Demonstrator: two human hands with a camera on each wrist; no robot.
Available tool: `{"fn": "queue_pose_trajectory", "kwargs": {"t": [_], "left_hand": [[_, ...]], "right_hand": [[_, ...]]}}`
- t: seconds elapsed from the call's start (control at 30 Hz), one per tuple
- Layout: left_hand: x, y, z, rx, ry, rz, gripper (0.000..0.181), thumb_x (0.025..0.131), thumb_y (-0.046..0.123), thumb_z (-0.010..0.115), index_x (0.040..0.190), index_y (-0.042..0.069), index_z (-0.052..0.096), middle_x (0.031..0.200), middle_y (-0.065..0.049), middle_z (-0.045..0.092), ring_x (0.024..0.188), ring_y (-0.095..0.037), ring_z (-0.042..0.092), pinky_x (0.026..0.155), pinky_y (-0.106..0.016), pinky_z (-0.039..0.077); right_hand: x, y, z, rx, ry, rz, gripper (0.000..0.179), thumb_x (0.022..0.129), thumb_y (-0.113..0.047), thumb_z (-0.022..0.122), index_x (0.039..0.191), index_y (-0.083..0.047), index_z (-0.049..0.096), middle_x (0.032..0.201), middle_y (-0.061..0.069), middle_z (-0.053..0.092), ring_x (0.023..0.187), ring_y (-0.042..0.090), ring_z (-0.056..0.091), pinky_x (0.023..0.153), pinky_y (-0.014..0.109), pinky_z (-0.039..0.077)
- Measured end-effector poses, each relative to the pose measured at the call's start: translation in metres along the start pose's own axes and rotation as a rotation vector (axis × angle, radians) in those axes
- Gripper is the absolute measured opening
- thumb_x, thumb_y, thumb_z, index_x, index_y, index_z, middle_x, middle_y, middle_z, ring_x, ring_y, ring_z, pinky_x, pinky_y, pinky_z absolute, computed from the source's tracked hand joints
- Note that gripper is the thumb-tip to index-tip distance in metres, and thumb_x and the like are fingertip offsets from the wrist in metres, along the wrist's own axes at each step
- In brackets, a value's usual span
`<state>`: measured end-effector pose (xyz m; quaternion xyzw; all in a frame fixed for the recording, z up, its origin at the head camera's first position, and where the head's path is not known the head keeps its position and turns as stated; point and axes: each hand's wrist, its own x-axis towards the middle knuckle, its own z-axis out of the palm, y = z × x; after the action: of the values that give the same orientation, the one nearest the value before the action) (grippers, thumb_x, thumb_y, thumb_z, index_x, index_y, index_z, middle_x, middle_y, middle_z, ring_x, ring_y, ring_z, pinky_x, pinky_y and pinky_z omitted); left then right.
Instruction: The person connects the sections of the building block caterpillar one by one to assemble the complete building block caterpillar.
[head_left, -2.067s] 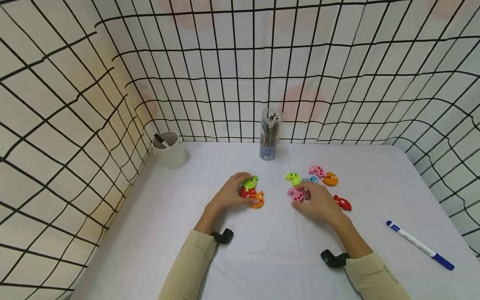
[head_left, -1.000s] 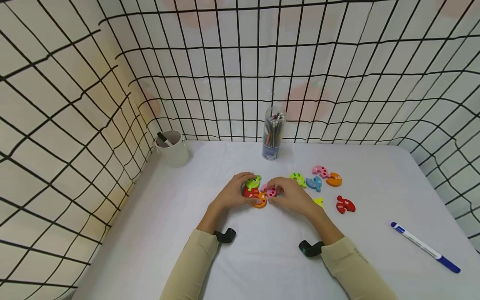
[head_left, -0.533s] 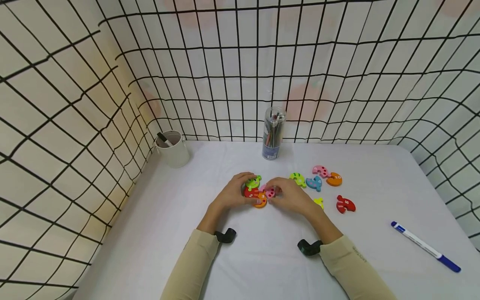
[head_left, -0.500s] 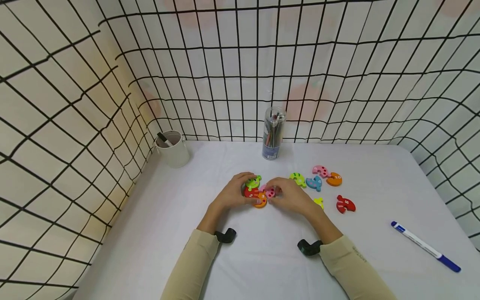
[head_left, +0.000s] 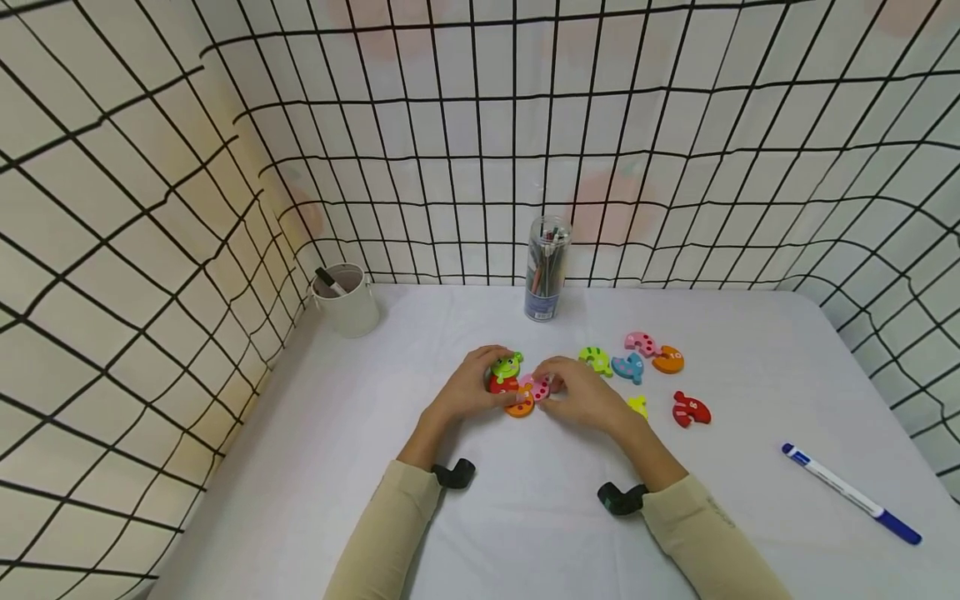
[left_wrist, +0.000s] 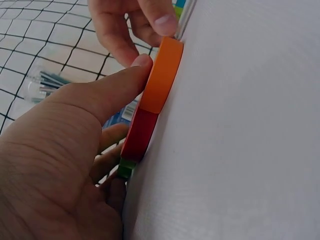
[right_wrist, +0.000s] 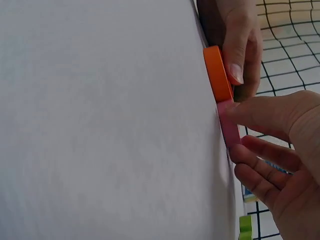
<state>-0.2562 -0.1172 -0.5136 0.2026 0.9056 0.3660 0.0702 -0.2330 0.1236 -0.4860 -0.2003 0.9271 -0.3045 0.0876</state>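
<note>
My left hand [head_left: 467, 388] curls round a row of joined puzzle pieces: a green piece with a face [head_left: 507, 365], a red piece [head_left: 499, 384] and an orange piece [head_left: 519, 409]. Its thumb presses on the orange piece. Opposite, my right hand [head_left: 583, 397] pinches a pink spotted puzzle piece [head_left: 539, 388] between thumb and fingers. In the right wrist view the pink piece [right_wrist: 229, 124] lies end to end with the orange piece [right_wrist: 216, 75], both flat on the white cloth. My fingers partly cover the red and pink pieces.
Loose pieces lie right of my hands: green [head_left: 597, 359], blue [head_left: 628, 367], pink [head_left: 640, 342], orange [head_left: 668, 359], red [head_left: 691, 409] and a partly hidden yellow one [head_left: 637, 405]. A marker [head_left: 847, 492] lies far right. Behind stand a jar of pencils [head_left: 546, 271], a white bucket [head_left: 351, 308] and black mesh [head_left: 472, 158].
My right hand has carried the pink piece leftwards from the loose pieces to the orange piece's side, uncovering the blue one. My left hand stays at the row, its thumb slightly shifted.
</note>
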Motion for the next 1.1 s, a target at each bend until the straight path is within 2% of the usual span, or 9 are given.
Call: {"fn": "queue_pose_trajectory", "kwargs": {"t": [0.17,0.37,0.5,0.6,0.77,0.93,1.03,1.1], "left_hand": [[-0.001,0.001,0.000,0.019,-0.011,-0.034,0.075,0.083,0.050,0.081,0.148,0.023,0.053,0.158,-0.005,0.044,0.147,-0.027,0.041,0.120,-0.053,0.038],[-0.001,0.001,0.001,0.031,-0.020,-0.027,0.075,0.084,0.051,0.079,0.149,0.023,0.052,0.158,-0.006,0.042,0.146,-0.027,0.041,0.120,-0.054,0.038],[0.000,0.000,0.003,0.030,-0.007,-0.025,0.075,0.085,0.053,0.077,0.149,0.023,0.053,0.158,-0.006,0.042,0.147,-0.028,0.040,0.120,-0.054,0.038],[0.000,-0.001,0.004,0.026,0.006,-0.029,0.074,0.085,0.054,0.077,0.148,0.023,0.054,0.157,-0.006,0.043,0.146,-0.027,0.041,0.120,-0.053,0.039],[0.001,-0.001,0.006,0.020,0.035,-0.040,0.075,0.083,0.054,0.079,0.147,0.023,0.054,0.152,-0.006,0.045,0.142,-0.027,0.043,0.119,-0.050,0.041],[0.001,-0.001,0.007,0.009,0.065,-0.043,0.076,0.081,0.053,0.082,0.146,0.021,0.056,0.147,-0.007,0.047,0.138,-0.027,0.045,0.118,-0.049,0.041],[0.000,0.000,0.006,0.005,0.073,-0.058,0.077,0.082,0.054,0.081,0.146,0.021,0.055,0.147,-0.007,0.046,0.138,-0.026,0.045,0.118,-0.048,0.042],[0.000,0.000,0.005,0.003,0.078,-0.065,0.076,0.083,0.054,0.080,0.146,0.021,0.055,0.148,-0.007,0.046,0.138,-0.026,0.044,0.118,-0.049,0.042]], "right_hand": [[-0.009,0.016,-0.011,0.055,0.095,0.083,0.033,0.095,-0.026,0.073,0.127,-0.020,0.068,0.110,0.003,0.068,0.100,0.023,0.060,0.090,0.043,0.056],[-0.015,0.040,-0.028,0.027,0.184,0.157,0.039,0.096,-0.029,0.071,0.133,-0.016,0.066,0.106,0.007,0.066,0.096,0.025,0.058,0.084,0.037,0.055],[-0.017,0.051,-0.038,0.004,0.169,0.211,0.046,0.097,-0.027,0.071,0.140,-0.015,0.060,0.109,0.010,0.063,0.096,0.026,0.055,0.078,0.034,0.053],[-0.016,0.055,-0.043,-0.010,0.143,0.229,0.051,0.097,-0.025,0.071,0.145,-0.015,0.056,0.118,0.011,0.060,0.098,0.027,0.054,0.077,0.033,0.051],[-0.014,0.059,-0.043,-0.059,0.102,0.206,0.055,0.097,-0.021,0.069,0.149,-0.011,0.053,0.128,0.012,0.060,0.099,0.027,0.053,0.081,0.036,0.051],[-0.015,0.058,-0.040,-0.113,0.085,0.172,0.052,0.095,-0.023,0.072,0.144,-0.008,0.059,0.140,0.018,0.057,0.102,0.028,0.054,0.089,0.044,0.055],[-0.016,0.057,-0.039,-0.115,0.078,0.165,0.053,0.093,-0.026,0.075,0.142,-0.009,0.061,0.143,0.017,0.056,0.101,0.027,0.055,0.089,0.043,0.056],[-0.017,0.057,-0.038,-0.101,0.064,0.167,0.054,0.093,-0.027,0.075,0.142,-0.009,0.060,0.138,0.016,0.058,0.099,0.026,0.055,0.084,0.038,0.056]]}}
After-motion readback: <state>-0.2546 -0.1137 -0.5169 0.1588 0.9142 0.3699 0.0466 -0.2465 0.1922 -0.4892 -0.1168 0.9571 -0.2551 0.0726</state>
